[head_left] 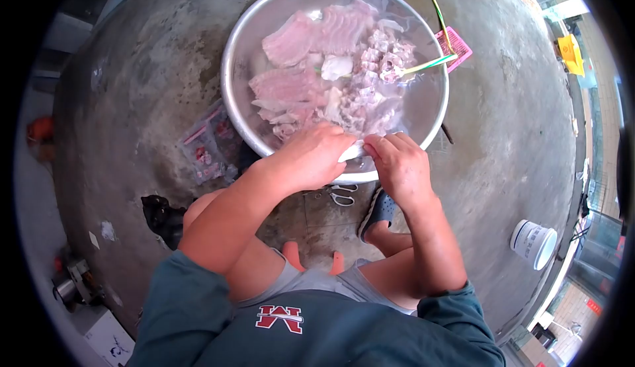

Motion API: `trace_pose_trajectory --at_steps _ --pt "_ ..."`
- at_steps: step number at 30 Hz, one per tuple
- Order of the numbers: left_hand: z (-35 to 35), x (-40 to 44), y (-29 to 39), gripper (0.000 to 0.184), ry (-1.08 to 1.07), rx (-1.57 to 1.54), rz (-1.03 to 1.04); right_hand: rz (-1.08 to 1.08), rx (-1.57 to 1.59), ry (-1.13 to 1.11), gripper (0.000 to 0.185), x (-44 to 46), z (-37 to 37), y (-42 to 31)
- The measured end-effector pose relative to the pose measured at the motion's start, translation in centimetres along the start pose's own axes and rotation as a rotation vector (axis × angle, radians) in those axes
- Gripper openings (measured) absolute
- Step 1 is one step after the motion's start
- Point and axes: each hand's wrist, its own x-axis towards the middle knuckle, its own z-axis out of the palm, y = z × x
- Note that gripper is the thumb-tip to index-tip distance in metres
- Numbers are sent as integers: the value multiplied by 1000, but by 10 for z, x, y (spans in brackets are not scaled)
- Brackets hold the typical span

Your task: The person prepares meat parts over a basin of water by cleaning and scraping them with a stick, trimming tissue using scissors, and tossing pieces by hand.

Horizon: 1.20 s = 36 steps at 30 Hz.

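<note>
Currently | left hand point(319, 153), right hand point(401, 166): both pinching a small white soft-looking piece point(353, 151), possibly fat | piece: between them, above near side of round silver metal basin point(232, 96) | pale-pink meat slabs point(288, 39): inside basin

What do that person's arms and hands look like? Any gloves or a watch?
The left grip and right grip are bare hands: no gloves, and no watch shows. The forearms are bare too. The left sleeve and right sleeve are short and dark green, with no markings showing.
</note>
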Motion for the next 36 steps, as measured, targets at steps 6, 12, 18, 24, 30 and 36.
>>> trace_pose_trajectory --at_steps 6,12,18,24,30,36 --pt "-30 -5 -13 41 -259 -187 -145 94 -94 0 12 -5 -18 30" --pt "-58 -17 -21 42 -118 -449 -303 606 -56 52 15 -10 -49 76" --pt "-42 -10 -13 45 -44 -624 -318 563 828 290 19 2 -46 44" --pt "-34 -4 -5 48 17 -983 -262 556 1039 332 23 8 -29 32" --pt "-41 -5 6 51 -44 -1240 -242 471 642 333 16 3 -19 18" --pt "-40 -1 -2 50 -9 -1147 -248 126 1250 494 25 -5 -37 -1"
